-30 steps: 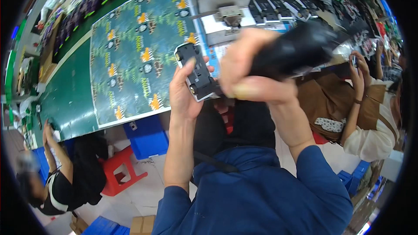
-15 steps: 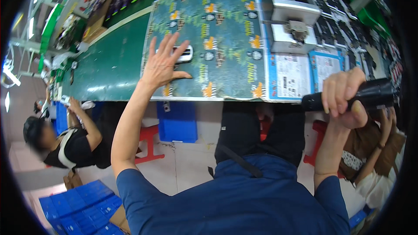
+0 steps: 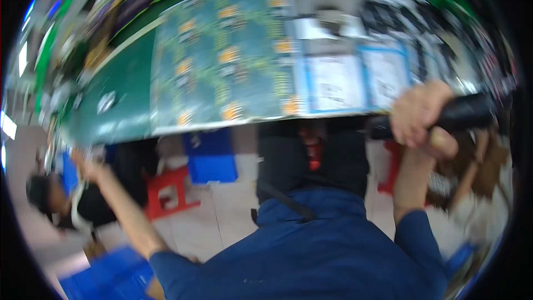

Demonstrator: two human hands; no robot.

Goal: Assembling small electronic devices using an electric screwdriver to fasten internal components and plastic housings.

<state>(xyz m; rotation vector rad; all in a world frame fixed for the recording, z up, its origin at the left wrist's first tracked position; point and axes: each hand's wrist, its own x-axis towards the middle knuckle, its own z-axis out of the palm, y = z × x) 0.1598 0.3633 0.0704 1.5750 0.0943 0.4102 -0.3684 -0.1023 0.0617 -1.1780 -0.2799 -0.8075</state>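
Note:
My right hand [image 3: 422,116] is wrapped round a black cylindrical tool [image 3: 469,112], held level just in front of the bench edge. The tool's thick end points right and its narrower end juts out left of my fist. My left arm reaches far out to the left, and the left hand [image 3: 86,165] is beyond the near edge of the bench. Motion smears its fingers. A small white device [image 3: 106,101] lies on the green bench top [image 3: 130,86], apart from that hand. To its right is a mat [image 3: 208,61] printed with leaves and orange animals.
A metal fixture [image 3: 330,22] stands right of the mat, behind two blue-framed printed sheets [image 3: 336,80]. Dark parts [image 3: 388,16] fill the right side. Below the bench are a blue bin [image 3: 211,158] and red stools [image 3: 172,189]. People sit at both sides.
My left hand has left the mat and swung far left. The white device has shifted from the mat to the green bench top. The view has turned; my right hand still grips the black tool.

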